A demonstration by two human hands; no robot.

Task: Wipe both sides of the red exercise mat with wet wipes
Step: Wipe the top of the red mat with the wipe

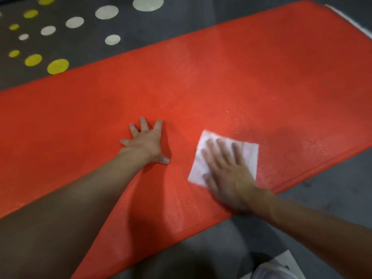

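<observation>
The red exercise mat (221, 77) lies flat on the grey floor and fills most of the view. My left hand (146, 140) rests flat on the mat near its middle, fingers spread. To its right, my right hand (227, 170) presses a white wet wipe (249, 152) flat against the mat with straight fingers; this hand is blurred. The wipe is spread open, and its lower left part is hidden under my palm. The mat surface right of the wipe looks damp and shiny.
Grey floor (332, 194) borders the mat's near edge. A dark carpet with white and yellow dots (58, 66) lies beyond the far edge. A white strip (350, 20) shows at the top right corner. A white object (279, 268) sits at the bottom edge.
</observation>
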